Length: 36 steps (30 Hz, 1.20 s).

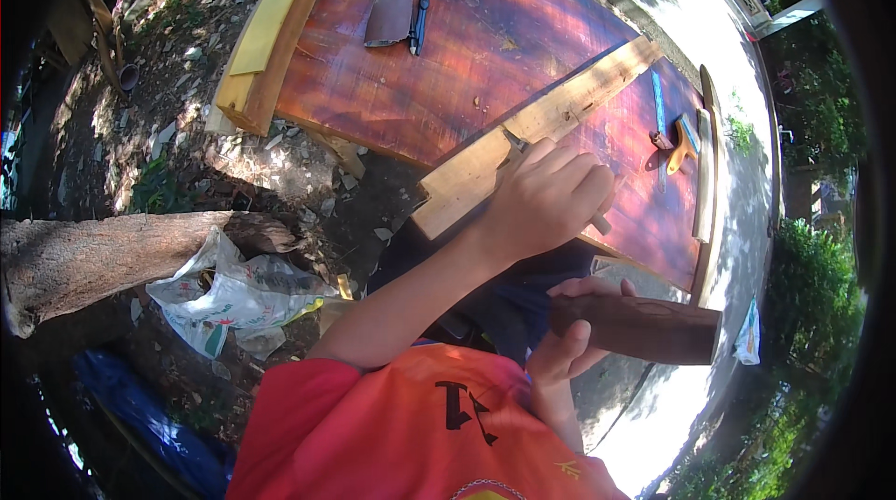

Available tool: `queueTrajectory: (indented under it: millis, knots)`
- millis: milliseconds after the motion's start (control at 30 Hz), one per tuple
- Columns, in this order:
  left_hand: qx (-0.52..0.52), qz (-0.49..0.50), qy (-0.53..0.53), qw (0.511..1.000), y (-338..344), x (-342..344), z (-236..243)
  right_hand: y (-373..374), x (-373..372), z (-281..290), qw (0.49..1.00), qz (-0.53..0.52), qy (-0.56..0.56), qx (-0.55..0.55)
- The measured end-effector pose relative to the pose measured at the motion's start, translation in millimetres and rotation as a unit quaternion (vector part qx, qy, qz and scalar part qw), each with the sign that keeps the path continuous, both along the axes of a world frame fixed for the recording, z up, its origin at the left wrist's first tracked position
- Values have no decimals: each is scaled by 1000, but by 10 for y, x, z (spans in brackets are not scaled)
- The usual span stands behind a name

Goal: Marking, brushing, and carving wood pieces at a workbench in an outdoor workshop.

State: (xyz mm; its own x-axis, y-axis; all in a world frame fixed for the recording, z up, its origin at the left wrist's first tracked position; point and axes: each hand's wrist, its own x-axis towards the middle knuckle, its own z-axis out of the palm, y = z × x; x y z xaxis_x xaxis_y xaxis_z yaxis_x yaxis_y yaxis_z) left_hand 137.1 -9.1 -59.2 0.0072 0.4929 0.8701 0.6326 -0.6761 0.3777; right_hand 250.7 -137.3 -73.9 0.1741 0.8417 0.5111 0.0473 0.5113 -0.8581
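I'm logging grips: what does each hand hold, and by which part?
Left hand: a slim tool, around its middle, both ends showing. Right hand: a dark brown block, by its left end.

On the red-and-orange shirt (364, 425) we see large black characters (455, 407) across the chest, tilted and partly bent by the folds, and a small yellow mark (567, 469) near the picture's lower edge, too small for us to read. On the crumpled white plastic bag (257, 287) we find red and green print, broken up by the creases; we cannot make out its wording.
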Motion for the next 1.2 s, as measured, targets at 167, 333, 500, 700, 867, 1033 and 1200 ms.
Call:
queueTrajectory:
  millis: [167, 333, 500, 700, 867, 1033, 1200]
  knots:
    - [-1, -3, -4, 1000, 28, -79, -38, 48, 92, -147, 947, 77, -266, -164]
    - [11, -4, -2, 1000, 12, -42, 9, 57, -18, -109, 998, 4, -57, -31]
    - [-2, -28, -25, 999, 43, -87, -7, -33, 70, -19, 984, 68, -141, -87]
    - [-11, -4, -4, 1000, 37, -117, -25, 97, 119, -117, 915, 46, -397, -59]
    - [-6, -34, -9, 999, 77, -125, 43, 88, -64, -82, 999, 42, -7, 20]
    - [-15, 2, 2, 1000, 111, -139, -61, 21, 87, -45, 963, 94, -161, -193]
    - [-20, -14, 5, 1000, 47, -138, 68, 130, 33, -177, 998, 28, -47, 28]
